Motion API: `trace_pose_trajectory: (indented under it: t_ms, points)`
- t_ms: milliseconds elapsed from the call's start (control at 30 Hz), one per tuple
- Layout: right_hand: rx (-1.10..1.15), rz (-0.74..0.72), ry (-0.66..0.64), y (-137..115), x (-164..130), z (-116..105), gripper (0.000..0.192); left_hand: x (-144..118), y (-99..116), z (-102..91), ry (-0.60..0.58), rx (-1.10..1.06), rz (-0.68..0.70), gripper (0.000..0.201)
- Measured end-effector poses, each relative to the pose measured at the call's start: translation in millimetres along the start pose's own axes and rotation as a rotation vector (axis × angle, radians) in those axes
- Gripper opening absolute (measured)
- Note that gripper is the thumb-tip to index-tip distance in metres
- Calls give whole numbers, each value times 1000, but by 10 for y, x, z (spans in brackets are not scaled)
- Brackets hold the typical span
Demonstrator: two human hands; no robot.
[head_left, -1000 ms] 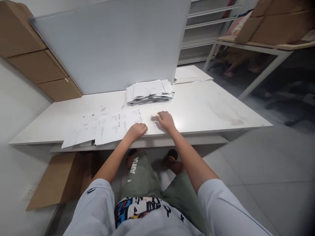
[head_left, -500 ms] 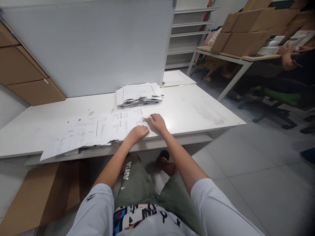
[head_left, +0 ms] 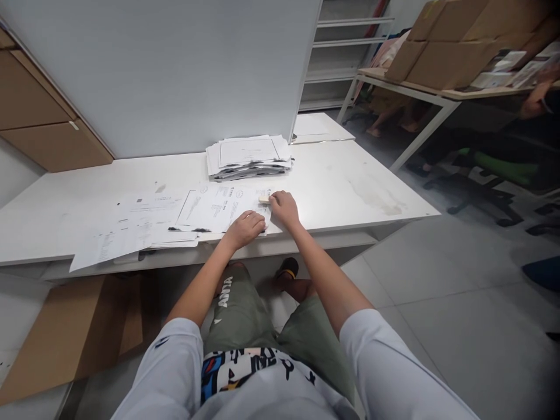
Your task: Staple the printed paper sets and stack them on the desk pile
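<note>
Head view: right hand (head_left: 284,209) is closing its fingers on one end of a small pale block (head_left: 263,199); the gripped end is hiding behind the fingers, the other end is pointing left over the right side of a printed sheet (head_left: 214,204). Block's underside is facing away, so can't tell if it's touching the paper; what it is, also unclear.

Left hand (head_left: 245,228) is lying palm down, fingers half curled, over the sheet's near right part, just beside the right hand. Palm and thumb are hiding, so can't tell whether it's pinching the paper or only pressing. The hand is covering part of the print; the rest is showing too small to read.

Looser sheets (head_left: 131,217) are lying to the left, one overhanging the front edge of the white table (head_left: 350,169). Paper stack (head_left: 249,153) is sitting behind, against a white panel (head_left: 175,70) that the top edge is cutting off. Cardboard boxes (head_left: 44,111) are running out of frame at left. Lower left, an open carton (head_left: 48,344) is partly hiding under the table. Far right, a co-worker's hand (head_left: 536,99) is blurring into shadow; its grip is unreadable.
</note>
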State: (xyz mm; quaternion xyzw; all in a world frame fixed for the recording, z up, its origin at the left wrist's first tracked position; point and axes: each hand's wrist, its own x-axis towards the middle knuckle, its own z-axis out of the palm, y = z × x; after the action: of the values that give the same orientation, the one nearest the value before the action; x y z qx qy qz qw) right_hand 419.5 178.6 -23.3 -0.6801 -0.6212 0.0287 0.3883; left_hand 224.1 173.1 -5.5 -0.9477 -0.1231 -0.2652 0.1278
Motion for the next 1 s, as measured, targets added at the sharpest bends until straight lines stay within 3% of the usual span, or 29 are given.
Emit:
trace_pose_trajectory:
  t_ms: [133, 300, 400, 533, 633, 767, 900, 1000]
  points:
    - [43, -1, 71, 22, 1, 11, 20, 46, -22, -10, -153, -72, -7, 32]
    - [148, -94, -3, 54, 28, -29, 21, 109, -70, 19, -343, -140, -122, 72]
    - [158, -159, -8, 56, 31, -51, 19, 116, -82, 37, -395, -146, -117, 83]
    - [14, -239, -32, 18, -6, -49, 13, 89, -37, 45, -399, -120, -16, 60]
    - [-92, -258, -41, -2, -33, -24, 14, 66, 15, 63, -349, -82, -43, 41]
    - [-189, -268, -43, 1, -41, 15, 16, 58, 62, 87, -308, -62, -95, 38]
    - [-301, -300, -60, -37, -59, 9, 16, 65, 70, 50, -362, -127, -105, 39]
    - [-365, -303, -80, -104, -95, -24, 19, -6, 11, -51, -428, -202, -221, 45]
